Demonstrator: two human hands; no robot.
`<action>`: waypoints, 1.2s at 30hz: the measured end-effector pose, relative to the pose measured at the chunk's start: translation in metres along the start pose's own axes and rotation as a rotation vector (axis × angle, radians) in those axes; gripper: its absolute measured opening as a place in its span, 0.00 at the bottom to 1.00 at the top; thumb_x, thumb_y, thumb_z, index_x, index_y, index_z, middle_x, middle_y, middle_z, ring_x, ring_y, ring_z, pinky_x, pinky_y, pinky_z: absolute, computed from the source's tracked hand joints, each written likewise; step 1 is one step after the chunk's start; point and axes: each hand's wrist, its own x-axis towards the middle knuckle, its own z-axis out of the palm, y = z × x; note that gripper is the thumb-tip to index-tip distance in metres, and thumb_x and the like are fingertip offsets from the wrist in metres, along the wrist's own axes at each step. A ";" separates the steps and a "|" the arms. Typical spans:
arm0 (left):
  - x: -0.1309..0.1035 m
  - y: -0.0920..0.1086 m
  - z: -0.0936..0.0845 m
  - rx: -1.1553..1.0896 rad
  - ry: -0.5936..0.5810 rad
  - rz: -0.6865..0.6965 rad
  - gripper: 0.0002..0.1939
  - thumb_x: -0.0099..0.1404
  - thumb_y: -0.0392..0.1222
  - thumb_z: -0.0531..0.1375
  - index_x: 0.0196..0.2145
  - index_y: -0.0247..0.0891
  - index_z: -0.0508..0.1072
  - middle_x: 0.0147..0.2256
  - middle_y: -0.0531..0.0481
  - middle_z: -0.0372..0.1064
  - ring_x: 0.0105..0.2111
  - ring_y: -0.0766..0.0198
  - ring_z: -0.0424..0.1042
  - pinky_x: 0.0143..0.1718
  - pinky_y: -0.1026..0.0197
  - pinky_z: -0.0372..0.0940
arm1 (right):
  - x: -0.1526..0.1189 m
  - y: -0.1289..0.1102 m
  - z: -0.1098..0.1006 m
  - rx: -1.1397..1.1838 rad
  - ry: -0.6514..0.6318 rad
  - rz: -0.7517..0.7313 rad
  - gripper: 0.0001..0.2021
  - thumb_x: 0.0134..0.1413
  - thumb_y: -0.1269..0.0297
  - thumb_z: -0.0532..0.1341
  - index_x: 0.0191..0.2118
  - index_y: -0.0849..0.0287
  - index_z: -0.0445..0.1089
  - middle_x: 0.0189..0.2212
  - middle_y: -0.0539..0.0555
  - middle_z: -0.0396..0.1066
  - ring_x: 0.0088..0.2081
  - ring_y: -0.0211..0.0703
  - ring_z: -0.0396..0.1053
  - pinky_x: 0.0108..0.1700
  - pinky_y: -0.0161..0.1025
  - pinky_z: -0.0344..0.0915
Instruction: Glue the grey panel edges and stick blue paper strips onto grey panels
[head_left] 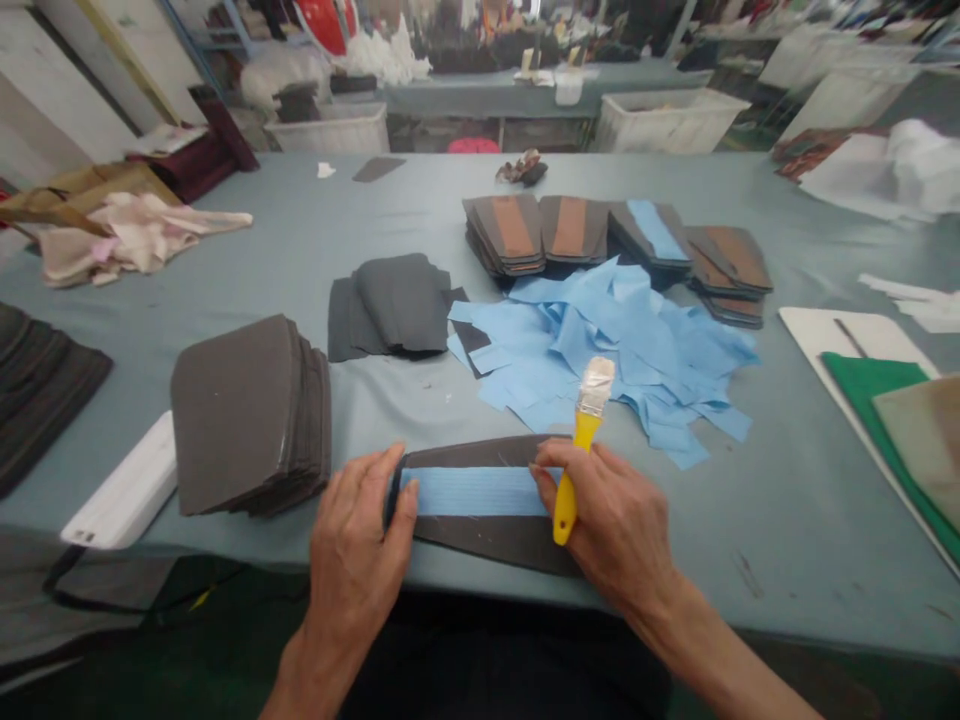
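A dark brown-grey panel (487, 540) lies flat at the table's front edge, with a light blue fabric strip (472, 491) running along its middle. My left hand (360, 520) grips the panel's left end, thumb on top near the strip. In my right hand (611, 510) is a paintbrush (583, 450) with a yellow handle, its pale bristles pointing up and away from the panel. The fingertips of that hand also touch the strip's right end. Beyond the panel spreads a loose heap of blue fabric strips (600, 330).
To the left stand a stack of dark panels (236, 415) and a white power strip (124, 485). Black pieces (401, 305) lie behind. Several panel stacks with brown or blue strips (514, 230) sit farther back. At right is a white board (814, 335) with green material (870, 390).
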 end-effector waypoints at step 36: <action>-0.095 0.024 -0.038 -0.654 -0.437 -0.972 0.36 0.58 0.72 0.67 0.52 0.41 0.80 0.49 0.41 0.82 0.48 0.47 0.81 0.50 0.50 0.77 | -0.042 0.003 -0.001 0.368 -0.092 -0.113 0.08 0.70 0.77 0.57 0.42 0.56 0.67 0.39 0.52 0.78 0.35 0.44 0.69 0.40 0.41 0.65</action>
